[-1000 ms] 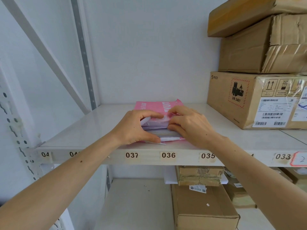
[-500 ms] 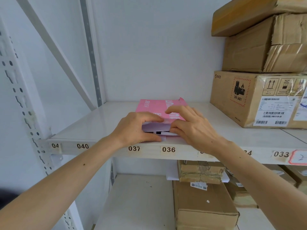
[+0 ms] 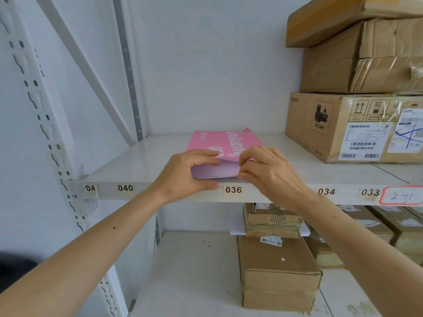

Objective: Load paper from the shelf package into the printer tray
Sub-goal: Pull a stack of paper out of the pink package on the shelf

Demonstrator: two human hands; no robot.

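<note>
A pink paper package (image 3: 225, 143) lies flat on the white shelf (image 3: 142, 165), its near end at the shelf's front edge above label 036. The wrapper's pale flap (image 3: 215, 171) at that end is folded down over the opening. My left hand (image 3: 185, 175) grips the package's near left corner, thumb under the edge and fingers on top. My right hand (image 3: 267, 172) pinches the flap's right side with fingertips. The sheets inside are hidden. No printer is in view.
Stacked cardboard boxes (image 3: 357, 124) fill the shelf's right side, close to the package. A diagonal brace (image 3: 91, 72) and upright post (image 3: 39, 106) stand at left. On the lower shelf sit more cardboard boxes (image 3: 278, 273).
The open end showing the sheet edges is now covered by the folded flap. Both hands stayed at the package's near end. The view shifted slightly lower and left.
</note>
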